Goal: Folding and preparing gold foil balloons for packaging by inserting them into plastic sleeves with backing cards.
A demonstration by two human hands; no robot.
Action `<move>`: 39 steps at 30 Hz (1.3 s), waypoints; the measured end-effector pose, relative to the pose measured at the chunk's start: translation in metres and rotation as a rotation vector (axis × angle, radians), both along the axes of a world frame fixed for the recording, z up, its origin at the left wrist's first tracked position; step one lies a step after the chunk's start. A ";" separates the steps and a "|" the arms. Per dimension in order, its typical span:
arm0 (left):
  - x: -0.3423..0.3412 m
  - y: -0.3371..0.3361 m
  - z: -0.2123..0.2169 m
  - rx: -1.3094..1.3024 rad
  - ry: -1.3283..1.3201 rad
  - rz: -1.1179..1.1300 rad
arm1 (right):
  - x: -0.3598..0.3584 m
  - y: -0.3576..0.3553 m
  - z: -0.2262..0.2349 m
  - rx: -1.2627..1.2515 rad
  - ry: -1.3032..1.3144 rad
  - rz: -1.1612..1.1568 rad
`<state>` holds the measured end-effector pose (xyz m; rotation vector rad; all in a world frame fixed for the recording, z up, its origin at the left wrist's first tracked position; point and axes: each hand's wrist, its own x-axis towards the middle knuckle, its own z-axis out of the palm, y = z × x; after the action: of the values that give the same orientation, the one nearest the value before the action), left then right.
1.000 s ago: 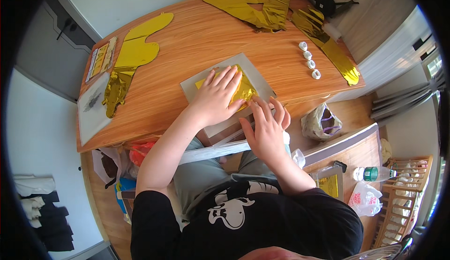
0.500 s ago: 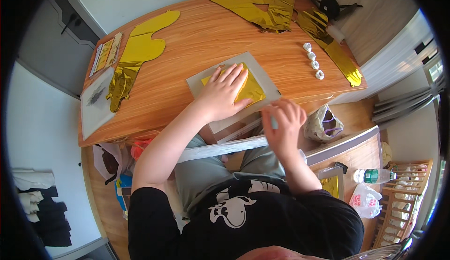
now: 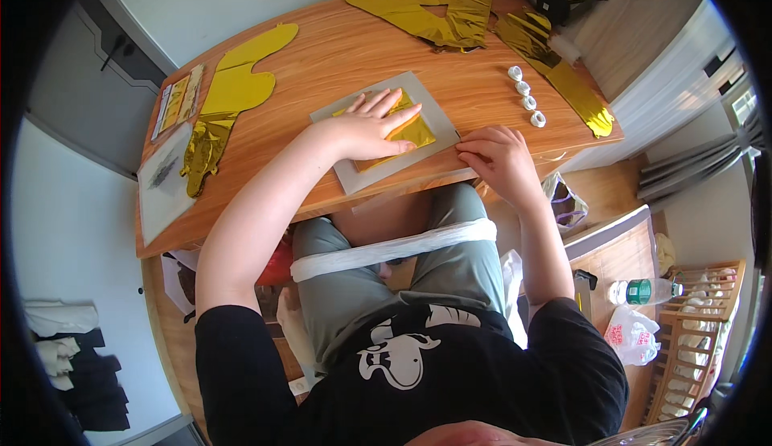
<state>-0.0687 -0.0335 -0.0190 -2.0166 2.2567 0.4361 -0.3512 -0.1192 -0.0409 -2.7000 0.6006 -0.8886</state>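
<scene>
A folded piece of shiny gold foil (image 3: 418, 132) lies flat at a translucent grey plastic bag (image 3: 438, 100) near the table's front edge. Whether the foil is inside the bag or on top of it, I cannot tell. My left hand (image 3: 370, 131) rests flat across the foil, fingers spread, covering its left part. At the bag's right corner, beside a small dark piece (image 3: 458, 134), the thumb and fingers of my right hand (image 3: 500, 156) are pinched together. They seem to grip that corner, though the fingers partly hide it.
Flat gold foil balloons lie at the left (image 3: 240, 88), far middle (image 3: 466, 20) and right (image 3: 583, 100) of the wooden table (image 3: 338, 52). Several white rolls (image 3: 528, 102) stand in a row. A white plastic strip (image 3: 394, 249) crosses my thighs. A bottle (image 3: 643, 291) lies at lower right.
My right hand has moved up from beyond the table's front edge to the bag's right corner, its fingers closing. My left hand stays flat on the foil.
</scene>
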 end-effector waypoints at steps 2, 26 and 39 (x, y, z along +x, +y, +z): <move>-0.002 0.001 0.002 -0.049 -0.033 -0.014 | -0.004 -0.009 0.004 0.039 0.011 0.034; 0.009 0.006 -0.024 -0.361 -0.001 -0.110 | -0.003 -0.013 -0.002 0.308 -0.070 0.051; 0.012 0.002 -0.027 -0.355 -0.016 -0.127 | -0.026 0.056 -0.022 0.204 -0.192 0.233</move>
<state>-0.0563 -0.0318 -0.0460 -1.9914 2.5838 0.0073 -0.3772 -0.0627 -0.0631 -2.4068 0.3096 -0.9527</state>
